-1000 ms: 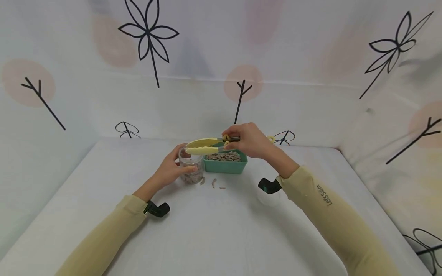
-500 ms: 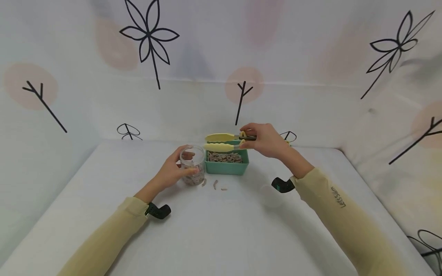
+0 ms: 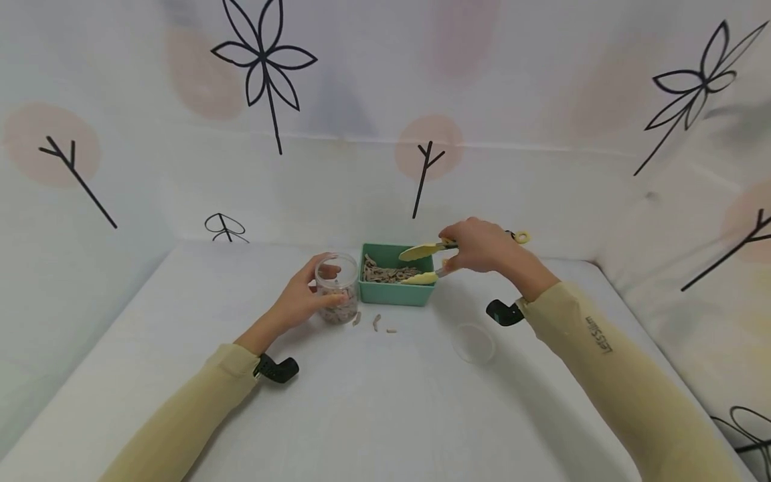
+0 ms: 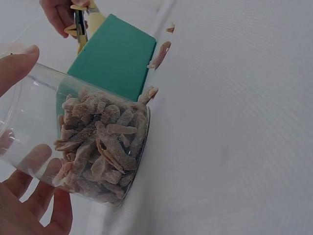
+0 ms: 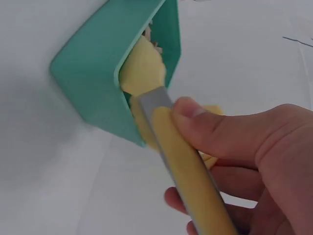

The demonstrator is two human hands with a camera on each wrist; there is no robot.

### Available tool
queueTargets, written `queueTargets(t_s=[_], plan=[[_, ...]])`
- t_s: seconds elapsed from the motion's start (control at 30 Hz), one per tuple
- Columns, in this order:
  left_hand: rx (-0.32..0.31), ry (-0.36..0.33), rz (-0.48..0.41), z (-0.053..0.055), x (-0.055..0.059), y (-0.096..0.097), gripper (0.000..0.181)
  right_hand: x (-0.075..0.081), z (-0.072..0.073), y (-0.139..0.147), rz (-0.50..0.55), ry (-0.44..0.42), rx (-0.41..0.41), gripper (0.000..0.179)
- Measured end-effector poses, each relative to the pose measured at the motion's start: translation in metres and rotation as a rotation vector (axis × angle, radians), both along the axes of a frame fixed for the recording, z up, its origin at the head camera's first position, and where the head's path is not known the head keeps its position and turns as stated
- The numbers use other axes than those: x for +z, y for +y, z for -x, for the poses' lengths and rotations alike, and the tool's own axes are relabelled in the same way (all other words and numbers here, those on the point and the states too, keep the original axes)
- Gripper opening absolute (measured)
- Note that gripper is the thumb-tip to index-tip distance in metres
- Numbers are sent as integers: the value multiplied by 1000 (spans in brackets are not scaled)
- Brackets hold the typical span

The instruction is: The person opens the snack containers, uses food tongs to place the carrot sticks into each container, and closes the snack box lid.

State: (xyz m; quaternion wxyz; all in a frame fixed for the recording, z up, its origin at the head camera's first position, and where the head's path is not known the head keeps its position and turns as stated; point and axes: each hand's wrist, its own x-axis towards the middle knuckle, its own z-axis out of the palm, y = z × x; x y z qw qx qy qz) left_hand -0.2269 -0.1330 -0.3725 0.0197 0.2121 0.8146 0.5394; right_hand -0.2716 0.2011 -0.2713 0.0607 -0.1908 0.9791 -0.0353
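Note:
My left hand grips a clear jar standing upright on the white table. Small brownish, powder-dusted strips fill its lower part in the left wrist view. Just right of it stands a green rectangular box holding more such strips. My right hand holds yellow-tipped tongs from above. The tongs' ends are spread apart, reaching into the right side of the box. In the right wrist view, my thumb lies on the tongs' yellow-and-metal arm; the box wall partly hides their ends.
Several loose strips lie on the table in front of the jar and box. A translucent round lid rests nearer me, to the right. Patterned white fabric rises behind the table.
The tongs have moved right from above the jar to the box, dipped in, and spread wider. My left hand stays on the jar. The lid is now more fully visible.

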Motion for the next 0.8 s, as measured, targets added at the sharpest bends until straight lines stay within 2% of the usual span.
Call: queueTargets(t_s=[0.17, 0.27, 0.47, 0.63, 0.8], plan=[[-1, -11, 0, -1, 1, 0, 80, 4, 0, -18, -162, -30, 15, 68], [0, -17, 2, 0, 0, 1, 80, 6, 1, -29, -215, -40, 32, 62], [0, -18, 1, -1, -1, 1, 81, 4, 4, -35, -171, -89, 49, 38], [-5, -8, 0, -1, -1, 1, 80, -5, 6, -26, -111, -55, 86, 30], [2, 1, 6, -2, -1, 1, 79, -14, 6, -19, -14, -41, 99, 13]])
